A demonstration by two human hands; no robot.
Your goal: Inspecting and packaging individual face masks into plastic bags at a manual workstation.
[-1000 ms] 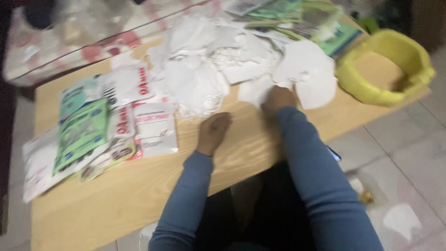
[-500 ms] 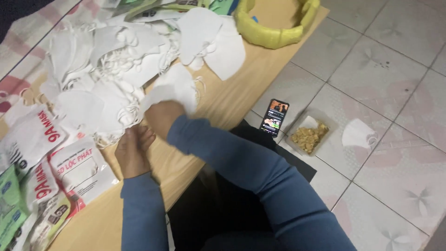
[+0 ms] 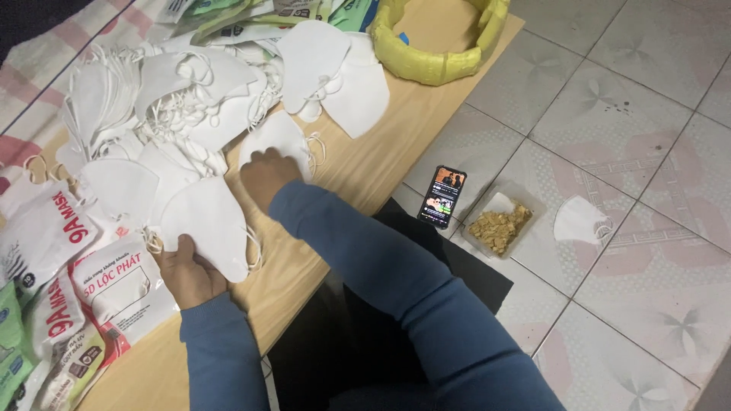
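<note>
A big heap of white folded face masks (image 3: 175, 99) covers the far part of a low wooden table (image 3: 365, 167). My left hand (image 3: 186, 272) grips the lower edge of one white mask (image 3: 207, 221) near the table's front edge. My right hand (image 3: 266, 173) rests with fingers closed on another white mask (image 3: 278, 135) at the edge of the heap. Both arms wear blue sleeves.
Printed mask packets (image 3: 114, 289) lie at the table's left. A yellow ring-shaped basket (image 3: 438, 53) sits at the far right corner. On the tiled floor are a phone (image 3: 443, 196), a clear tray of snacks (image 3: 501, 226) and a stray mask (image 3: 579, 221).
The view has shifted left and closer. My left hand, empty on the table before, now holds a mask. My right hand has stayed at the heap's edge on a mask.
</note>
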